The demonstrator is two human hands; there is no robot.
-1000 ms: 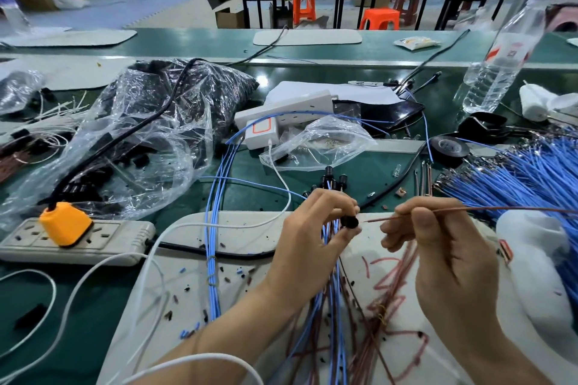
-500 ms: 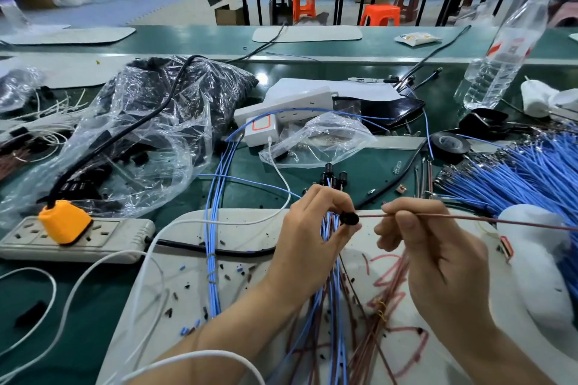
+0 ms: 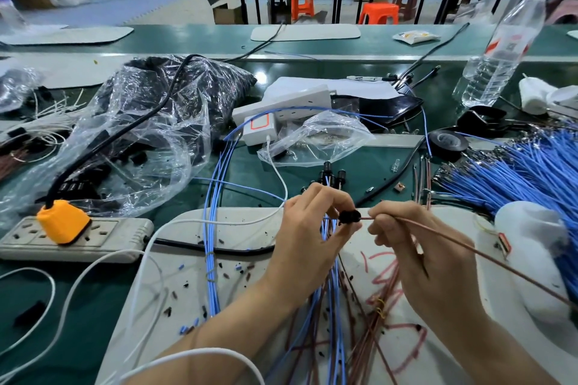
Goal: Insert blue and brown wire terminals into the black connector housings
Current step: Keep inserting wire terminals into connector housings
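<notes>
Black connector housing [image 3: 349, 216] on brown wire [image 3: 469, 247]

Two hands [image 3: 305, 237] [image 3: 433, 262], one held black housing [image 3: 349, 216], one held brown wire [image 3: 488, 259], one orange plug [image 3: 64, 222].

Green bench [image 3: 375, 166], white mat [image 3: 244, 228], pwr strip [image 3: 125, 231], clear bag [image 3: 140, 141], blue wire bundle [image 3: 516, 172], tape roll [image 3: 448, 141], btl [image 3: 494, 62]

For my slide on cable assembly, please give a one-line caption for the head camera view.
Left hand holds a black connector; right hand pinches a brown wire whose end meets it.
</notes>
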